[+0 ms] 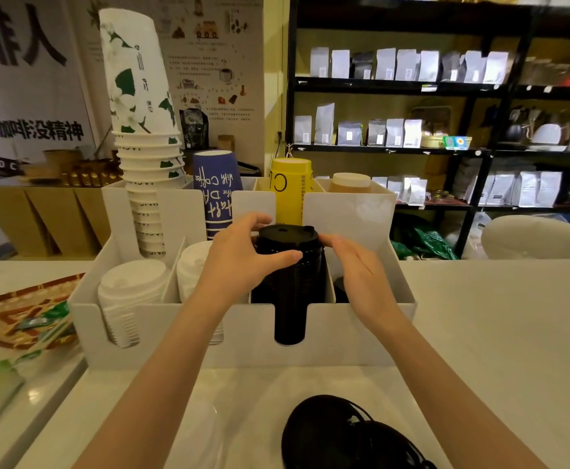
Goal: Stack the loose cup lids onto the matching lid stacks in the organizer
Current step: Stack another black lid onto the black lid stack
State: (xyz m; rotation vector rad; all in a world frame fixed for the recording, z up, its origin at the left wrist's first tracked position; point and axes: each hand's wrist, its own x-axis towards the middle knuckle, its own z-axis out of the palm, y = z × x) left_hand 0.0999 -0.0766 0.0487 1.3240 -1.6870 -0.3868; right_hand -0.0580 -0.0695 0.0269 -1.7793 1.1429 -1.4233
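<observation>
A white organizer (pixel 243 346) stands on the counter with lid stacks in its front slots. The tall black lid stack (pixel 290 299) fills the third slot. My left hand (pixel 239 258) wraps its top from the left, thumb across the front of the uppermost lids. Just right of the stack, my right hand (pixel 361 272) has its fingers extended, the fingertips touching the top lid's rim. Two white lid stacks (pixel 131 289) fill the slots to the left. Loose black lids (pixel 344 434) lie on the counter near me. A clear lid (pixel 195 431) lies beside them.
Upright cup stacks fill the organizer's back row: white-and-green (pixel 141 130), blue (pixel 215 191), yellow (pixel 290 187). A woven tray (pixel 2 316) with green packets sits at the left. A dark lid (pixel 341 289) lies low in the rightmost slot. Shelves of bags stand behind.
</observation>
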